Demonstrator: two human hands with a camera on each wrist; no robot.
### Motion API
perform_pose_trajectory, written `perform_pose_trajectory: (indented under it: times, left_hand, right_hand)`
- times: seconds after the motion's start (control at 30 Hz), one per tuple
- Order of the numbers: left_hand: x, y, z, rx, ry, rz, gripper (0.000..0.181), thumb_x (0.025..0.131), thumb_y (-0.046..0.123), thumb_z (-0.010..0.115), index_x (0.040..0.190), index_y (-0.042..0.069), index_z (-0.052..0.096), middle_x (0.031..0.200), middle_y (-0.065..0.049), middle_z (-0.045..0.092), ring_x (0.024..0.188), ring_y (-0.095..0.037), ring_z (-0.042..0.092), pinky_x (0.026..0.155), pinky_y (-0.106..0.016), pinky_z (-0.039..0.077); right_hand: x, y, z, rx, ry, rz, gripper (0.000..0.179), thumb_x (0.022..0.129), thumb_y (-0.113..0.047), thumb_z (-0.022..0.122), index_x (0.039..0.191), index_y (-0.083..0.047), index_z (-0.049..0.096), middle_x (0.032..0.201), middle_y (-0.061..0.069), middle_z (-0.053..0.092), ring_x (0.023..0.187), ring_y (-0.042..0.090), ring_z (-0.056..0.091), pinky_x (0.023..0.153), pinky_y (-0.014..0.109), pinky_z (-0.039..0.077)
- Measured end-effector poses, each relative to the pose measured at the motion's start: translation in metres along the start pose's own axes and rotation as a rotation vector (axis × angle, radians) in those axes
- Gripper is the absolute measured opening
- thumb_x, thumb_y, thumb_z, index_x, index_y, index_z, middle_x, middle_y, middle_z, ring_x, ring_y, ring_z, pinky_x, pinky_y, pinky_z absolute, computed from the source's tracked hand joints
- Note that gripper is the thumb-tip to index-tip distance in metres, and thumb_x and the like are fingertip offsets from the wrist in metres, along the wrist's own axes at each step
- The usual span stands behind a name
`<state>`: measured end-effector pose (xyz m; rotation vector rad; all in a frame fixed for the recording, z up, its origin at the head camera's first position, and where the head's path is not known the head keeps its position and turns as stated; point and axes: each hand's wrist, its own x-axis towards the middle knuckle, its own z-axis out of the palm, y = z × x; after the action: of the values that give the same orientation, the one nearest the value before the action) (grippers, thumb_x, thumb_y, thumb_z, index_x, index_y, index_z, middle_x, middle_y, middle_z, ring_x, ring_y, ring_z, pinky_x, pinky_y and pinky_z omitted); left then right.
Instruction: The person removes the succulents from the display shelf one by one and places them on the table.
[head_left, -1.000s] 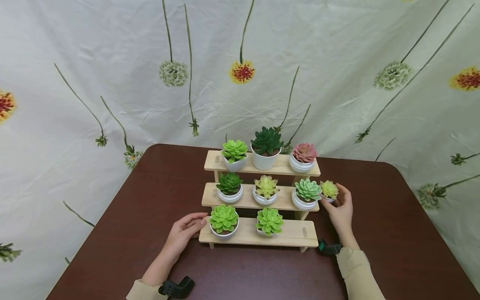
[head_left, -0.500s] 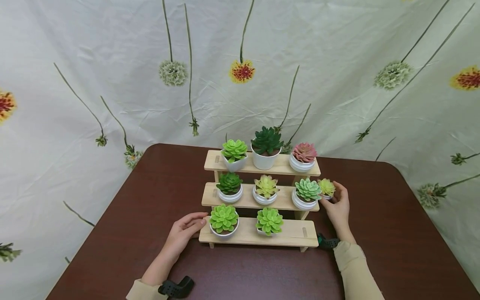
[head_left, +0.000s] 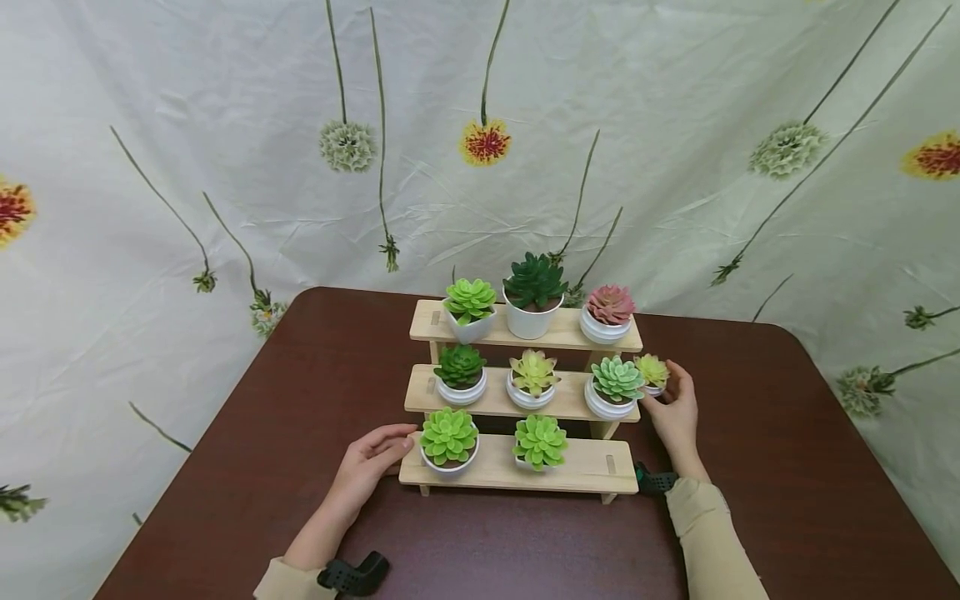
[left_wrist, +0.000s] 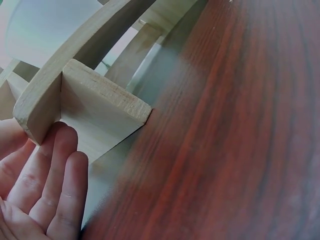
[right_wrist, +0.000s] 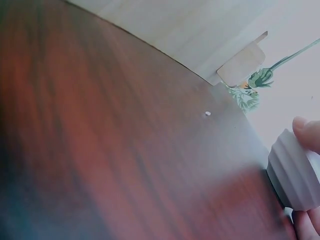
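Observation:
In the head view a three-tier wooden plant stand (head_left: 592, 467) holds several potted succulents. My left hand (head_left: 365, 458) grips the left end of its lowest shelf, the fingers (left_wrist: 62, 165) tucked beneath the board in the left wrist view. My right hand (head_left: 677, 412) holds a small yellow-green succulent (head_left: 651, 369) by its pot, right beside the mint-green succulent (head_left: 617, 379) on the middle shelf. In the right wrist view its white ribbed pot (right_wrist: 295, 172) sits between thumb and fingers, partly cut off by the frame edge.
A dark green succulent (head_left: 535, 282) and a pink one (head_left: 611, 305) stand on the top shelf. Two bright green ones, including a left one (head_left: 448, 435), stand on the lowest shelf. The brown table (head_left: 750, 467) lies before a white flower-printed cloth (head_left: 675, 100).
My right hand has carried the small yellow-green succulent slightly left and away from me, closer to the mint-green one. My left hand has stayed at the shelf end.

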<state>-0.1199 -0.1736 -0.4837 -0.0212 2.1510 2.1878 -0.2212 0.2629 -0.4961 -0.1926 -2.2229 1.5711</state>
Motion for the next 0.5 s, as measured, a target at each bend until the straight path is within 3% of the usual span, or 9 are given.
perform_pose_trajectory:
  times: [0.2, 0.5]
  left_hand:
    - [0.000, 0.001, 0.000, 0.002, -0.002, -0.003, 0.036, 0.090, 0.013, 0.063, 0.120, -0.006, 0.058, 0.099, -0.002, 0.069, 0.093, -0.012, 0.064, 0.073, -0.031, 0.054]
    - [0.000, 0.001, 0.000, 0.006, -0.001, -0.009, 0.036, 0.090, 0.014, 0.063, 0.120, -0.005, 0.058, 0.100, -0.005, 0.069, 0.093, -0.012, 0.064, 0.073, -0.031, 0.054]
  right_hand:
    - [-0.002, -0.001, -0.002, 0.052, 0.040, 0.023, 0.072, 0.079, 0.004, 0.071, 0.139, 0.007, 0.031, 0.134, 0.027, 0.040, 0.123, 0.038, 0.040, 0.102, 0.050, 0.033]
    - [-0.006, -0.015, -0.009, 0.015, 0.071, -0.022, 0.075, 0.077, 0.001, 0.074, 0.139, 0.003, 0.032, 0.139, 0.024, 0.039, 0.128, 0.038, 0.037, 0.106, 0.047, 0.029]
